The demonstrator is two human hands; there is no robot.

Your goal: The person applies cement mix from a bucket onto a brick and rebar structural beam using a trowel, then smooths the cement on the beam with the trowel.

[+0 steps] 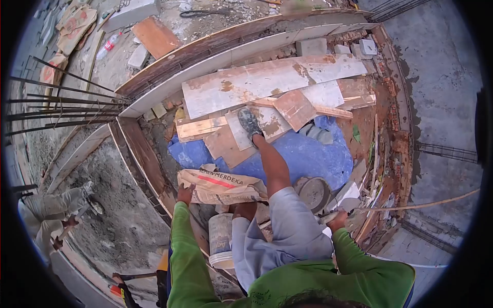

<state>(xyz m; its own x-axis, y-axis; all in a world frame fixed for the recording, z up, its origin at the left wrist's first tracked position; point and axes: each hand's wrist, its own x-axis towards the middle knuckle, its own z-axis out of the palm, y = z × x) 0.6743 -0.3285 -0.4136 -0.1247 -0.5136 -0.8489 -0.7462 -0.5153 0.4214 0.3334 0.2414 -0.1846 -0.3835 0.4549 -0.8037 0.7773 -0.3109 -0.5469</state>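
Observation:
My left hand (186, 194) grips the left end of a brown paper cement bag (221, 186) with printed lettering and a red stripe. The bag lies just in front of my legs. Out to the right, my right hand (338, 220) is closed around something pale that I cannot make out. Close to that hand are a round, cement-crusted bucket (314, 195) and a broken white piece (350, 194). A dirty white pail (222, 238) stands below the bag, beside my leg. My shod foot (249, 122) rests on boards over a blue tarp (308, 154).
A long whitish plank (267, 84) and loose boards (295, 109) lie ahead. Rebar rods (67, 108) jut out on the left. Formwork boards (146, 169) edge the pit. A thin stick (421, 206) reaches right. Co-workers (49, 215) with tools are at the left and lower left.

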